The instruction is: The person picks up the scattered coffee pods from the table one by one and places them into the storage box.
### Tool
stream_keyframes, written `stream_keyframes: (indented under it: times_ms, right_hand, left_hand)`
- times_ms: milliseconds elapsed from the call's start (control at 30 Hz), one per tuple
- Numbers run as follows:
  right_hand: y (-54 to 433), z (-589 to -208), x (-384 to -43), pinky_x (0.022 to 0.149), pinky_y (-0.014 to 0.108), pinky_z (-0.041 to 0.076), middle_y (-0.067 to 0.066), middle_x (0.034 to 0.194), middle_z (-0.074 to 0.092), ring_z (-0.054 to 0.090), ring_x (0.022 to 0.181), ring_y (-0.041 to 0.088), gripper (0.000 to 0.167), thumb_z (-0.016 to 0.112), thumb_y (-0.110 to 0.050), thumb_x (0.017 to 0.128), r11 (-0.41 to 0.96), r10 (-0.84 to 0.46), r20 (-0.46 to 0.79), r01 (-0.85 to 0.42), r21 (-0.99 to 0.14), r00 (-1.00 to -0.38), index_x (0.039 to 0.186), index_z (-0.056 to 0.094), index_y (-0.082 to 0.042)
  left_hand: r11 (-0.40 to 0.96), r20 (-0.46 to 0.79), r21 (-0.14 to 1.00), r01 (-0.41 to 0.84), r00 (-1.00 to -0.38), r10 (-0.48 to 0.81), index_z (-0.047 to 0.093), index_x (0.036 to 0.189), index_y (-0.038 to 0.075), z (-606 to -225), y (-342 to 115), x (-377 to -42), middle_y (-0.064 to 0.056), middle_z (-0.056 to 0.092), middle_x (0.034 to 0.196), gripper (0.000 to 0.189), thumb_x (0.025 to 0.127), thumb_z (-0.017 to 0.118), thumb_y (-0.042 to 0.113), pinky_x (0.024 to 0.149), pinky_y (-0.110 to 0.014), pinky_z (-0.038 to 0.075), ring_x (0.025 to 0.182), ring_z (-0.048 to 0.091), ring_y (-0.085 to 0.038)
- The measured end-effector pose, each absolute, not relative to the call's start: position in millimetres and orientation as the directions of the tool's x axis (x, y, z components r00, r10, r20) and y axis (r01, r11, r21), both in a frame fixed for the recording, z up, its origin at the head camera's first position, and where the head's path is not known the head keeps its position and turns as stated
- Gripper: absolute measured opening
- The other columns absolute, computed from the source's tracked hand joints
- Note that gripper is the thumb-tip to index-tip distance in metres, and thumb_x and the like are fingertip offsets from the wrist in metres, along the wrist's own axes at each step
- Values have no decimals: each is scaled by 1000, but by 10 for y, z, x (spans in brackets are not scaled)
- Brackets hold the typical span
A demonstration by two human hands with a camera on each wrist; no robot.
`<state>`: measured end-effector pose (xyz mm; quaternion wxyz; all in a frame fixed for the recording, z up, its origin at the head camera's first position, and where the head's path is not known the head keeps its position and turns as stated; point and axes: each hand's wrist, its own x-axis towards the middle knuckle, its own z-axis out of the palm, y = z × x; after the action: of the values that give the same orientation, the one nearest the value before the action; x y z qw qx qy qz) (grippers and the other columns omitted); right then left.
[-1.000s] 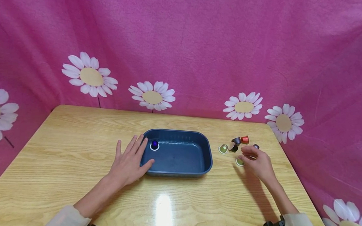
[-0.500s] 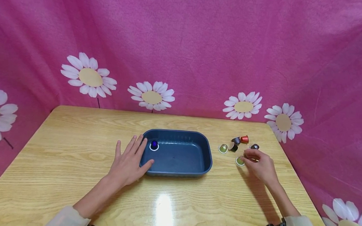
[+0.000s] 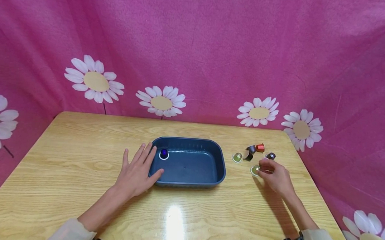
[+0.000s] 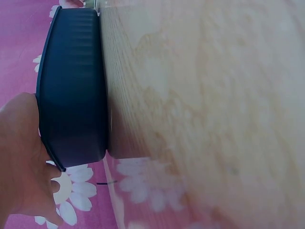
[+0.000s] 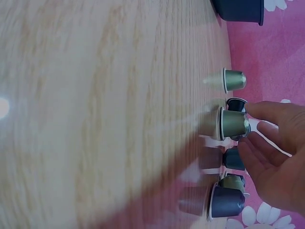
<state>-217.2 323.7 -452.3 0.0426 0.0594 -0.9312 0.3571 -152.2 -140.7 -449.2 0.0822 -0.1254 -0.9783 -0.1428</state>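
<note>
My left hand (image 3: 136, 175) rests spread over the left end of a dark blue tub (image 3: 185, 166), thumb and fingertips over its rim. Inside the tub a dark blue coffee capsule (image 3: 163, 154) stands on its white rim. My right hand (image 3: 277, 177) is at a green coffee capsule (image 3: 255, 170) that stands on the table. In the right wrist view its thumb and forefinger are spread at the narrow end of that green capsule (image 5: 233, 124); no firm grip shows. Near it are another green capsule (image 3: 237, 157), dark capsules (image 3: 251, 149) and a red capsule (image 3: 260, 147).
In the right wrist view a dark purple capsule (image 5: 226, 201) and others stand near the right hand, largely hidden by it in the head view. A wooden table (image 3: 91, 147) bears everything. A pink flowered cloth (image 3: 208, 63) hangs behind and beside it.
My right hand has drawn slightly to the right, uncovering more of the green capsule and the dark capsule behind. The left hand and tub have stayed put.
</note>
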Motion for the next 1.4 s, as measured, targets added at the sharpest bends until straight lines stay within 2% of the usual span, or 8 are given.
stream_keyframes:
  times_ms: [300,633,967,1400]
  right_hand:
    - [3238,-4558,-2179,70,19,50,22,109,70,67,100,35,35,77,-8,87,766,-75,94,-117,-632,-993,118,67,5]
    - [3237,-4610,-2195,70,21,51,20,106,71,68,98,35,32,77,-7,87,779,-95,101,-136,-612,-990,115,68,5]
    - [3212,-4621,-2194,74,33,54,19,102,71,68,96,33,30,76,-7,87,791,-92,80,-122,-600,-992,114,68,6]
    - [3217,-4659,-2212,65,22,51,18,97,71,68,91,31,29,76,-3,86,779,-103,89,-136,-612,-991,111,67,7]
  left_hand:
    - [930,189,251,267,-956,223,31,156,4,-4504,-1410,-1531,-16,25,162,82,97,51,57,111,-69,3,149,19,-35]
    - [928,201,255,271,-954,223,33,155,3,-4513,-1406,-1530,-17,26,161,81,96,53,55,111,-70,4,148,20,-36]
    - [929,190,259,265,-957,220,33,155,3,-4497,-1403,-1527,-17,26,161,81,96,54,54,111,-70,4,149,19,-35]
    - [930,196,254,267,-955,221,33,155,3,-4505,-1407,-1527,-17,26,161,81,97,53,55,111,-70,5,149,19,-35]
